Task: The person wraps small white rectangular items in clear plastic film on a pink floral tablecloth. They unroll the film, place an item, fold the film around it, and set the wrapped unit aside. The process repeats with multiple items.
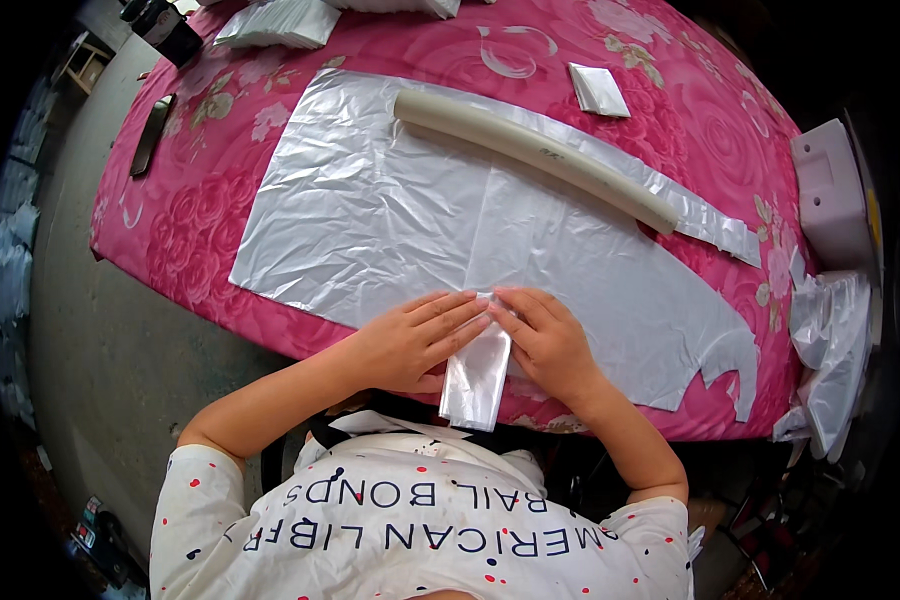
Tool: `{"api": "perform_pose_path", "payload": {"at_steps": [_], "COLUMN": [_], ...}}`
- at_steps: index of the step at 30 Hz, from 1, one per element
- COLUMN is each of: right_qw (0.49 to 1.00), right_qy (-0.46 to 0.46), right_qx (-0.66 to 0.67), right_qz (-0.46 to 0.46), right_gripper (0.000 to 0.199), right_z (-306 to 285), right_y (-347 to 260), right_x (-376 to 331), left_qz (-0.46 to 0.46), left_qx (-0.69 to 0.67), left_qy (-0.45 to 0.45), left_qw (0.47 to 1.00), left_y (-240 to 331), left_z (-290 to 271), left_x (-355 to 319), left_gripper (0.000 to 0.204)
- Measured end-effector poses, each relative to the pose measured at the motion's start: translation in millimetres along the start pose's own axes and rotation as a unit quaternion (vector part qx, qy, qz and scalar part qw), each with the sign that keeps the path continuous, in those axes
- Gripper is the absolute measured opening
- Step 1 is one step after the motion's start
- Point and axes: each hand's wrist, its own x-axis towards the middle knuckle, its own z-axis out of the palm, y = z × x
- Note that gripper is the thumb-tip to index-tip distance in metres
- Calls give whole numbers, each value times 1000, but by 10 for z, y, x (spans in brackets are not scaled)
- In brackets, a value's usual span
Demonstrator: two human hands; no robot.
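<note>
A narrow folded strip of shiny, translucent white plastic film (478, 378) lies at the table's near edge, its lower end reaching past the edge toward me. My left hand (405, 340) lies across the upper part of this strip from the left, fingers extended and pressed together over it. From the right, my right hand (553, 345) grips the strip's upper end with thumb and bent fingers. Both sets of fingertips nearly meet there. Under the hands spreads a large sheet of the same plastic film (370, 200), wrinkled on its left and ragged at its right end.
A long beige tube (530, 155) lies across the sheet's far side. Beyond it is a small folded film packet (599, 90). Stacked film bundles (278, 24), a dark jar (162, 32) and a phone (153, 135) rest on the pink floral tablecloth (195, 235). At right stands a white box (830, 195).
</note>
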Motion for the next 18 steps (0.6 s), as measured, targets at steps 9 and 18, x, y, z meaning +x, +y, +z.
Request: {"api": "perform_pose_path", "payload": {"at_steps": [9, 18], "right_qw": [974, 826], "right_qy": [49, -95], "right_qx": [170, 300], "right_qz": [139, 467], "right_gripper": [22, 27], "right_z": [-107, -244], "right_y": [56, 253], "right_x": [153, 570], "left_qz": [-174, -111], "left_qx": [-97, 66], "left_qy": [42, 20], "left_qw": [979, 991], "left_y": [-113, -22], "left_z": [15, 66], "left_x": [189, 360], "left_gripper": [57, 63]}}
